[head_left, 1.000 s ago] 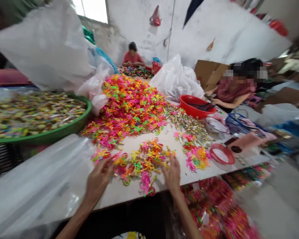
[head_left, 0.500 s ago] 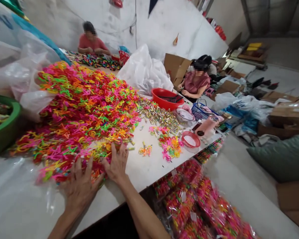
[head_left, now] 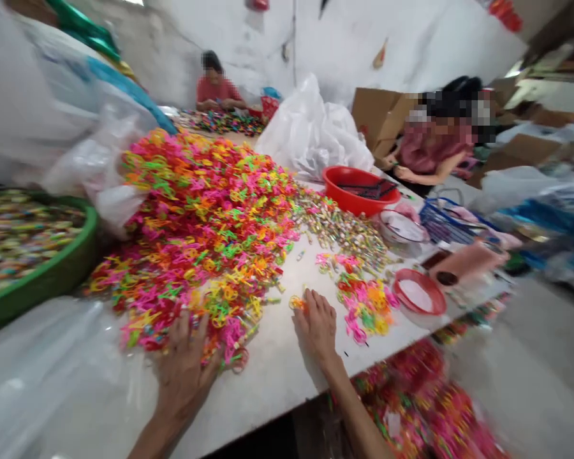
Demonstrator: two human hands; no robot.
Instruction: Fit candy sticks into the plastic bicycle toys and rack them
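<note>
My left hand [head_left: 184, 360] lies with fingers spread against the front edge of a big heap of small plastic trinkets [head_left: 210, 229] in pink, yellow, orange, red and green. My right hand [head_left: 319, 324] is palm down on the white table [head_left: 272, 363], fingers stretched over a small orange-and-yellow trinket [head_left: 296, 303] that shows partly beside the thumb and index finger. To the right of that hand sits a little pile of similar pink, yellow and green trinkets [head_left: 366, 306]. Behind it are many short, pale multicoloured pieces [head_left: 349, 229].
A green tub [head_left: 88, 248] of small pieces stands at left, near clear plastic sheeting [head_left: 62, 376]. Beyond are a red basin [head_left: 358, 203], a red basket [head_left: 418, 293] and a blue basket [head_left: 452, 223]. Two people sit farther back. Bagged trinkets [head_left: 425, 395] lie below the table edge.
My right hand has left the heap and moved right, onto the small orange trinket. My left hand stays at the heap's front edge. The camera view has shifted left.
</note>
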